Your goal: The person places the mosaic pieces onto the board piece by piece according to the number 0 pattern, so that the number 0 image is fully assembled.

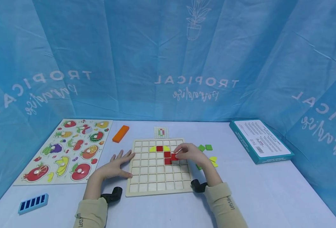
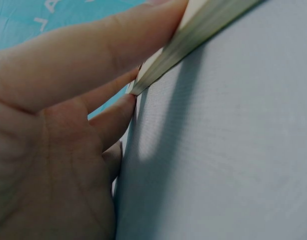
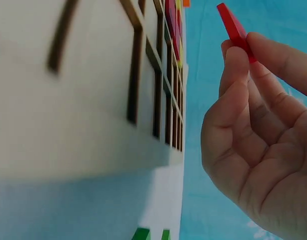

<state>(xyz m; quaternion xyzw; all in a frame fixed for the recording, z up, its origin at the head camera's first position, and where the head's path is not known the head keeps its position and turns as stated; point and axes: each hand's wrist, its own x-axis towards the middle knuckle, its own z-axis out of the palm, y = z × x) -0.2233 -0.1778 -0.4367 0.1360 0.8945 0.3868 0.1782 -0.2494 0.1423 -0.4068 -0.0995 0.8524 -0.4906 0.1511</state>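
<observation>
Resting with spread fingers, the left hand [image 1: 112,167] touches the left edge of the grid board [image 1: 143,188], left of the grip, and grasps nothing; the right hand [image 1: 193,154] pinches a red tile [image 1: 174,156] between thumb and fingers, over the board's right half; the right wrist view shows that tile tilted and apart from the board; the step in hand seems to be filling cells with colour, perhaps after the pattern card [image 1: 161,132] beyond the grip; the next move likely calls for levelling the tile, squaring it to a cell and letting go, without nudging the placed red tiles [image 1: 167,154] just left of the grip.

Well left of the grip lie the light blue slotted block [image 1: 33,204], the fruit board [image 1: 65,181] and the orange block [image 1: 120,134]; right of it, loose green tiles [image 1: 209,147], one partly behind the right forearm [image 1: 212,174], and yellow pieces [image 1: 213,159]; the teal box [image 1: 262,142] lies farther right, out of the way.
</observation>
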